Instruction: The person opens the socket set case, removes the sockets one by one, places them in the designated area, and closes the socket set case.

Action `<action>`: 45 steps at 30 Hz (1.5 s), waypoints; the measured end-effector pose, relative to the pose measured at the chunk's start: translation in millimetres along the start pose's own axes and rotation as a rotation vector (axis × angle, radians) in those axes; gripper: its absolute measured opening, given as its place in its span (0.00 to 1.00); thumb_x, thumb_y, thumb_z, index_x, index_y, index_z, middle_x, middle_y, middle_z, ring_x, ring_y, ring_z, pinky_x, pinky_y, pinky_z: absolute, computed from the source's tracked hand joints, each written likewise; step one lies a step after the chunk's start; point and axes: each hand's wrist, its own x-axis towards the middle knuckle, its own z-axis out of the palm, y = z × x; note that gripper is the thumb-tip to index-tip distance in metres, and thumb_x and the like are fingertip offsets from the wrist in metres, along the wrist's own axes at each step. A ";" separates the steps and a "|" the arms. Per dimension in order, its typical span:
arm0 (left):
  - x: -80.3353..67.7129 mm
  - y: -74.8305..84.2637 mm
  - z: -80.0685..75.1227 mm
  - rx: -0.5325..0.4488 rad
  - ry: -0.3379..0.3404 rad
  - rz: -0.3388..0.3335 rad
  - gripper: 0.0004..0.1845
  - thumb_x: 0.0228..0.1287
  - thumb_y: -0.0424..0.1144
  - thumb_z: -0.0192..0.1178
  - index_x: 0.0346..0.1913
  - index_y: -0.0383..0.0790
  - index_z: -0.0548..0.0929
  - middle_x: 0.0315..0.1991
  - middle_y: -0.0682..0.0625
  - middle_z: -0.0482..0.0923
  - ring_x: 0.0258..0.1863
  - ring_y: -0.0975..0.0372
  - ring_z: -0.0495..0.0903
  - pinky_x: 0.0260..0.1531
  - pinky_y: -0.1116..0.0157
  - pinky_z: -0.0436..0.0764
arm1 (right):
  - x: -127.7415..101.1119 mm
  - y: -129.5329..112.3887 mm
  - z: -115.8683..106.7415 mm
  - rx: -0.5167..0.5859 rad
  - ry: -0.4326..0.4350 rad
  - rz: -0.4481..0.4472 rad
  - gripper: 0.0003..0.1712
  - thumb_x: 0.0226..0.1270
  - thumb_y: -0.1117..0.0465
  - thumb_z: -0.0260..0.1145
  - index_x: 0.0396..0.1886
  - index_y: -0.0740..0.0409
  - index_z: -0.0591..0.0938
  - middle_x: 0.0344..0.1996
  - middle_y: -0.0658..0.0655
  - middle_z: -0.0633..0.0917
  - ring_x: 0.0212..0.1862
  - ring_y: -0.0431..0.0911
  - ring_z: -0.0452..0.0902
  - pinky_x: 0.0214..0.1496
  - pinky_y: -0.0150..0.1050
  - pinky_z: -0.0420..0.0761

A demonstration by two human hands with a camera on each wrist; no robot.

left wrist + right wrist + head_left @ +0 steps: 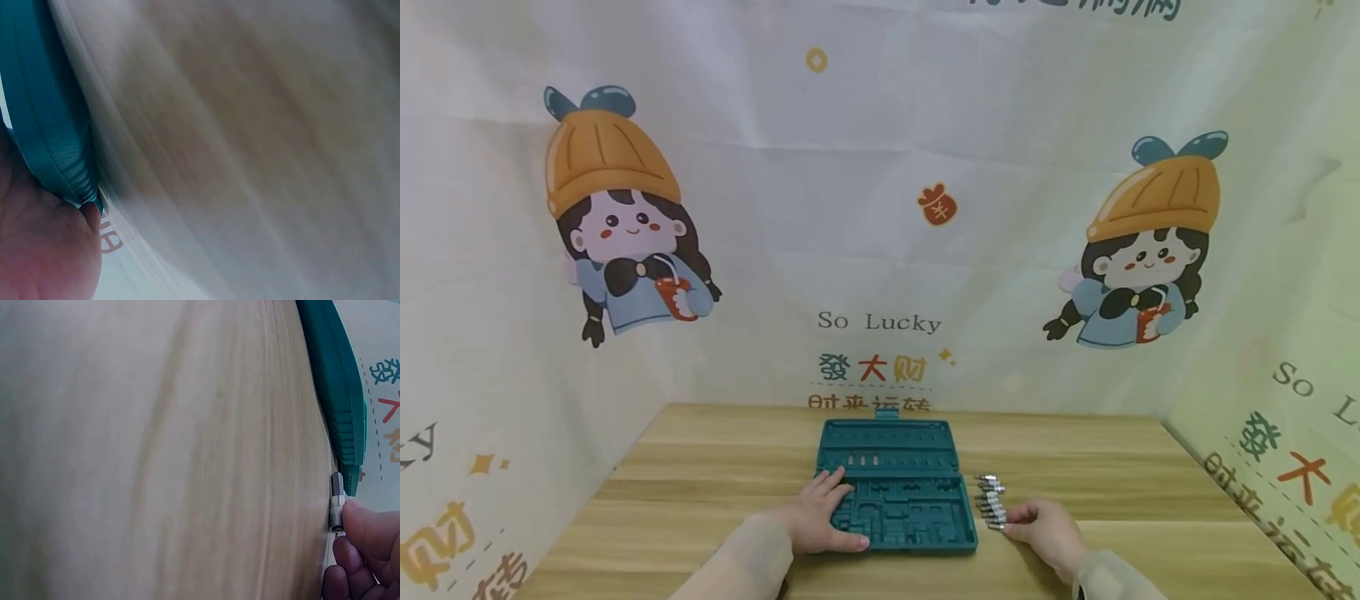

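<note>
A teal molded tool case (917, 546) lies open on the table, its lid toward the back wall. My left hand (820, 512) rests with spread fingers over the case's left edge, the thumb along the front. In the left wrist view, the palm (50, 250) is against the case's side (50, 112). To the right of the case is a row of small silver bits (990, 498). At its near end, my right hand (1047, 533) pinches a socket bit (337, 503) between thumb and finger; it has a dark hex shank and a knurled silver sleeve.
Three small light pieces (862, 460) stand in the lid's lower row. The case's base has many shaped recesses. Wood-grain table (1150, 475) extends to both sides, and a printed cloth backdrop (880, 250) rises behind and beside it.
</note>
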 end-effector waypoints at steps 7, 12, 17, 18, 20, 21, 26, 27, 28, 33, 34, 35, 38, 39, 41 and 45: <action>-1.3 2.7 0.6 0.009 0.010 -0.005 0.52 0.49 0.74 0.59 0.72 0.45 0.63 0.76 0.48 0.46 0.75 0.48 0.43 0.65 0.41 0.56 | 3.0 8.0 -7.7 0.057 -0.084 -0.031 0.10 0.52 0.65 0.74 0.32 0.66 0.83 0.30 0.54 0.83 0.34 0.45 0.74 0.36 0.35 0.71; -3.4 5.6 -0.6 0.007 0.010 -0.010 0.53 0.49 0.74 0.59 0.72 0.45 0.63 0.77 0.48 0.46 0.75 0.48 0.43 0.65 0.41 0.56 | 6.4 -13.4 -11.0 0.054 -0.081 0.007 0.10 0.57 0.67 0.70 0.35 0.69 0.81 0.32 0.57 0.82 0.37 0.48 0.75 0.38 0.39 0.73; -6.4 7.1 -1.2 -0.008 0.011 -0.005 0.52 0.49 0.74 0.59 0.72 0.44 0.64 0.76 0.47 0.47 0.75 0.48 0.43 0.65 0.42 0.56 | 16.7 -51.1 -6.1 0.030 -0.108 0.024 0.10 0.63 0.66 0.66 0.40 0.70 0.80 0.37 0.58 0.83 0.42 0.51 0.78 0.45 0.49 0.77; -6.1 6.9 -1.1 -0.009 0.012 -0.004 0.52 0.49 0.74 0.59 0.72 0.44 0.64 0.76 0.47 0.47 0.75 0.48 0.43 0.65 0.42 0.56 | 20.3 -57.8 -3.3 0.038 -0.124 0.018 0.11 0.64 0.65 0.66 0.42 0.70 0.80 0.39 0.59 0.83 0.43 0.52 0.78 0.47 0.51 0.77; -5.4 5.7 -0.9 -0.010 0.015 -0.001 0.52 0.49 0.74 0.60 0.71 0.44 0.65 0.76 0.47 0.47 0.75 0.47 0.43 0.65 0.42 0.56 | 26.9 -70.2 5.1 0.056 -0.147 -0.003 0.13 0.65 0.63 0.66 0.45 0.69 0.80 0.42 0.59 0.82 0.46 0.54 0.78 0.50 0.54 0.76; -4.4 4.2 -0.4 -0.008 0.017 -0.001 0.52 0.49 0.74 0.60 0.71 0.44 0.65 0.76 0.47 0.47 0.75 0.47 0.43 0.65 0.42 0.56 | 30.2 -75.5 10.8 0.071 -0.163 -0.016 0.14 0.66 0.62 0.66 0.46 0.68 0.80 0.44 0.60 0.82 0.48 0.54 0.78 0.51 0.55 0.75; -3.8 3.5 -1.5 -0.008 0.015 -0.018 0.52 0.48 0.74 0.60 0.71 0.45 0.65 0.76 0.48 0.47 0.75 0.48 0.44 0.65 0.42 0.56 | 47.8 -97.3 49.8 0.079 -0.216 -0.105 0.14 0.66 0.61 0.66 0.47 0.66 0.81 0.45 0.59 0.81 0.51 0.56 0.76 0.52 0.56 0.75; -3.7 3.8 -1.7 -0.010 0.013 -0.023 0.52 0.48 0.74 0.60 0.71 0.45 0.65 0.76 0.48 0.47 0.75 0.48 0.44 0.65 0.42 0.56 | 51.0 -100.1 58.3 0.078 -0.226 -0.117 0.14 0.66 0.61 0.66 0.47 0.66 0.81 0.45 0.59 0.81 0.51 0.56 0.76 0.52 0.56 0.74; -4.7 5.8 -2.6 -0.015 0.008 -0.029 0.52 0.48 0.74 0.60 0.71 0.45 0.65 0.76 0.47 0.47 0.74 0.48 0.44 0.65 0.42 0.56 | 54.1 -102.6 66.5 0.075 -0.231 -0.127 0.14 0.66 0.61 0.67 0.47 0.66 0.82 0.45 0.59 0.81 0.51 0.57 0.76 0.52 0.57 0.75; -2.1 2.7 -1.4 -0.002 -0.007 -0.043 0.54 0.47 0.76 0.58 0.71 0.44 0.65 0.76 0.47 0.47 0.74 0.46 0.44 0.63 0.39 0.56 | 65.3 -109.5 104.8 0.101 -0.234 -0.100 0.13 0.64 0.61 0.68 0.46 0.64 0.83 0.46 0.60 0.81 0.52 0.59 0.75 0.52 0.56 0.75; -2.1 2.5 -1.3 -0.003 -0.010 -0.043 0.54 0.47 0.76 0.58 0.71 0.44 0.65 0.76 0.46 0.47 0.74 0.46 0.44 0.63 0.39 0.56 | 67.3 -110.5 111.2 0.105 -0.225 -0.091 0.13 0.64 0.61 0.68 0.45 0.63 0.83 0.45 0.60 0.81 0.52 0.59 0.75 0.52 0.56 0.75; -1.6 1.5 -0.8 -0.005 -0.012 -0.042 0.54 0.47 0.76 0.58 0.71 0.44 0.65 0.76 0.46 0.47 0.74 0.46 0.44 0.64 0.39 0.56 | 69.3 -110.8 117.2 0.101 -0.212 -0.081 0.12 0.64 0.61 0.68 0.44 0.62 0.83 0.45 0.59 0.81 0.52 0.59 0.75 0.52 0.57 0.75; -2.4 2.2 -1.0 -0.013 -0.018 -0.041 0.53 0.49 0.76 0.58 0.72 0.44 0.65 0.76 0.46 0.47 0.74 0.46 0.44 0.64 0.39 0.56 | 74.8 -110.9 130.6 0.047 -0.161 -0.067 0.10 0.63 0.60 0.69 0.42 0.59 0.84 0.43 0.57 0.83 0.51 0.58 0.75 0.61 0.63 0.63; -3.2 3.2 -1.2 -0.013 -0.017 -0.041 0.53 0.49 0.75 0.57 0.72 0.44 0.64 0.76 0.47 0.48 0.74 0.46 0.44 0.64 0.40 0.56 | 76.2 -110.7 133.9 0.019 -0.143 -0.062 0.09 0.63 0.59 0.69 0.41 0.57 0.85 0.42 0.56 0.83 0.51 0.58 0.75 0.63 0.64 0.59; -3.8 3.4 -0.9 -0.013 -0.003 -0.033 0.52 0.49 0.74 0.59 0.71 0.43 0.65 0.76 0.47 0.49 0.74 0.46 0.46 0.64 0.41 0.57 | 79.0 -109.7 139.3 -0.042 -0.109 -0.049 0.08 0.62 0.57 0.70 0.39 0.54 0.86 0.41 0.54 0.83 0.51 0.59 0.74 0.64 0.68 0.50; -4.5 3.9 -1.5 0.012 0.013 -0.028 0.51 0.50 0.74 0.58 0.71 0.44 0.66 0.76 0.47 0.49 0.74 0.47 0.46 0.64 0.41 0.58 | 82.1 -109.6 147.2 -0.118 -0.064 0.006 0.07 0.59 0.56 0.73 0.36 0.51 0.86 0.42 0.56 0.82 0.55 0.64 0.67 0.62 0.68 0.53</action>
